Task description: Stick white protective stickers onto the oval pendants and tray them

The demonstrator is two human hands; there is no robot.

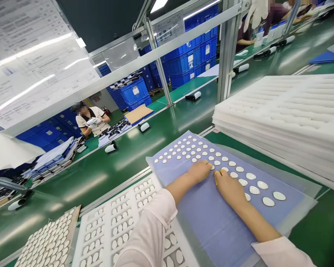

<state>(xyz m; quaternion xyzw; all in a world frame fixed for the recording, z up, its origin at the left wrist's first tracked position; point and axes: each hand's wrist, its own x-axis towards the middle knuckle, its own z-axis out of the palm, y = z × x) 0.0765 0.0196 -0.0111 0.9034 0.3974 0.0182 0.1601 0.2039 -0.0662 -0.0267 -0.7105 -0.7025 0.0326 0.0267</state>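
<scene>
Pale pink sleeves [147, 231] lead down bare forearms to both hands, which rest released and palm down on a translucent lilac sheet [211, 222], neither grasping anything. Yellow fingertip covers [209, 165] show on both hands. The left hand [199, 171] and right hand [230, 188] lie close together at the edge of rows of white discs [254, 190], which spread across the sheet's far and right parts. The sheet lies on a green conveyor belt [128, 167]. To its left sits a white foam tray [100, 226] holding oval pieces, and to the right rises a tall stack of white foam trays [278, 107]. Across the belt, a seated co-worker [90, 120] holds something white, with blue plastic crates [183, 63] stacked behind.
</scene>
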